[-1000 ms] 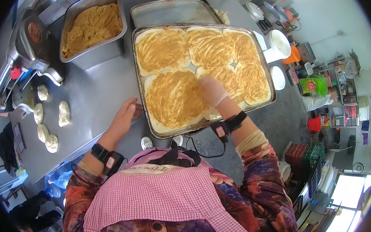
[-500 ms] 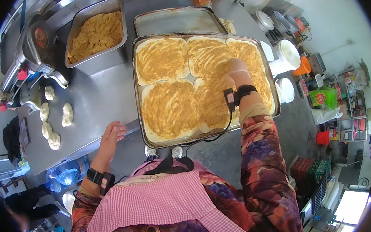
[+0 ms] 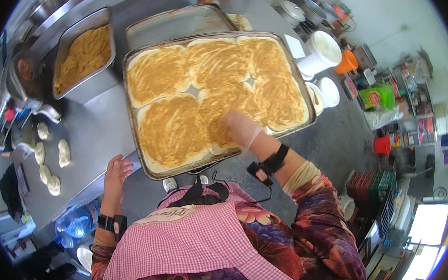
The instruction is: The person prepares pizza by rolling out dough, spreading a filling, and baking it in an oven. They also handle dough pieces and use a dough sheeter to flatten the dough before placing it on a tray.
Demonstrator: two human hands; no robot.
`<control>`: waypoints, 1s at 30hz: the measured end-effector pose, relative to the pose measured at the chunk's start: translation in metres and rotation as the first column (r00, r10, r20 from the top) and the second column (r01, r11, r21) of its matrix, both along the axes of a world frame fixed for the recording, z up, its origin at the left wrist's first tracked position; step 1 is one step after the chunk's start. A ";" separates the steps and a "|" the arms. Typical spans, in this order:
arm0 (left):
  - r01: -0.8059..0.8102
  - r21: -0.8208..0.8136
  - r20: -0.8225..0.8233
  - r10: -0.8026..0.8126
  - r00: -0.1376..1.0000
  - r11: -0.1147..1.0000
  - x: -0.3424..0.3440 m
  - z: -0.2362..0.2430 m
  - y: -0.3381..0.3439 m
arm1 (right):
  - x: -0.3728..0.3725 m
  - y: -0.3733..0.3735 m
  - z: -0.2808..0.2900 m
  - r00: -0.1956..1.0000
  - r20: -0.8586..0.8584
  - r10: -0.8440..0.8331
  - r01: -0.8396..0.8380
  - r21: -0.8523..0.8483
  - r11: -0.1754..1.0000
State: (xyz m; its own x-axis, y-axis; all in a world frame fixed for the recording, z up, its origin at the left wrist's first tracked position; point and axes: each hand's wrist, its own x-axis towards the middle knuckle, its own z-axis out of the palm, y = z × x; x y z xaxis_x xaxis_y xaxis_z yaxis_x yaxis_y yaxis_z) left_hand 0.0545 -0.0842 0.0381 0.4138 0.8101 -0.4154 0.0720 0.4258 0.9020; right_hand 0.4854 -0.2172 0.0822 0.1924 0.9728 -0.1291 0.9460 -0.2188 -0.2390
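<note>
A: What's changed on the baking tray [image 3: 191,91]?

B: The right hand [image 3: 239,129], gloved, has swept from about two o'clock of the tray's centre to between four and five, onto the lower-middle dough sheet [image 3: 228,104].

A: Its fingers?

B: Blurred against the yellow-brown paste [image 3: 169,131]; I can't tell whether they're open or curled.

A: And the left hand [image 3: 117,171]?

B: At eight o'clock, off the tray, fingers spread, holding nothing.

A: Where's the tray sitting?

B: Jutting past the near edge of the worktop [image 3: 99,126].

A: So what does the sweep mean?

B: I'd judge the spreading well advanced: pale dough shows mainly along the edges.
</note>
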 end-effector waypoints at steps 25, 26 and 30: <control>-0.061 0.022 0.002 0.061 0.998 0.998 0.002 0.023 -0.032 | 0.012 0.000 0.015 0.940 -0.337 0.048 0.002 0.149 0.989; -0.069 0.034 0.003 0.069 0.998 0.997 -0.002 0.023 -0.035 | -0.001 0.003 0.022 0.934 -0.356 0.025 0.017 0.116 0.993; -0.132 0.006 -0.001 0.132 0.991 0.991 -0.022 0.021 -0.049 | -0.062 0.024 0.040 0.937 -0.169 0.306 -0.306 0.028 0.952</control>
